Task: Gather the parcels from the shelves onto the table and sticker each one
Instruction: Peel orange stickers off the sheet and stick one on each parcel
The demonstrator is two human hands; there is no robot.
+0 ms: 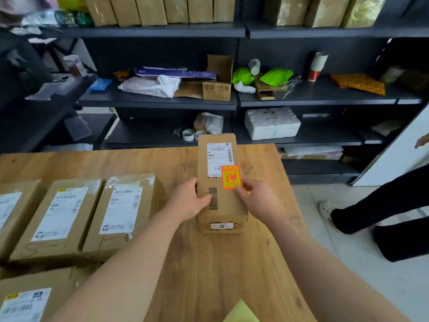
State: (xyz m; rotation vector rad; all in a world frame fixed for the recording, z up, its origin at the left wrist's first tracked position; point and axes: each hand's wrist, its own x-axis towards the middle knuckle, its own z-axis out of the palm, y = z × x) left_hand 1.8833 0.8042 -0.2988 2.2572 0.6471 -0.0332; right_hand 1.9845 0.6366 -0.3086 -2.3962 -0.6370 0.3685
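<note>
A tall brown parcel (218, 159) lies on the wooden table (209, 263), with a white shipping label and an orange fragile sticker (231, 177) on its top face. My left hand (189, 201) grips the parcel's left side, thumb over the top by a barcode. On the parcel's right edge my right hand (257, 197) holds on, its thumb pressing the sticker's lower corner. Several labelled parcels (120, 205) lie in a row at the table's left. More brown parcels (162, 10) stand on the top shelf.
Dark shelving (162, 101) behind the table holds an open carton, bags, green wrapping, a sticker roll (316, 66), tape rolls and a foam box (271, 124). A person's dark-trousered legs (383, 217) stand at the right. A yellow sheet (241, 312) lies at the table's near edge.
</note>
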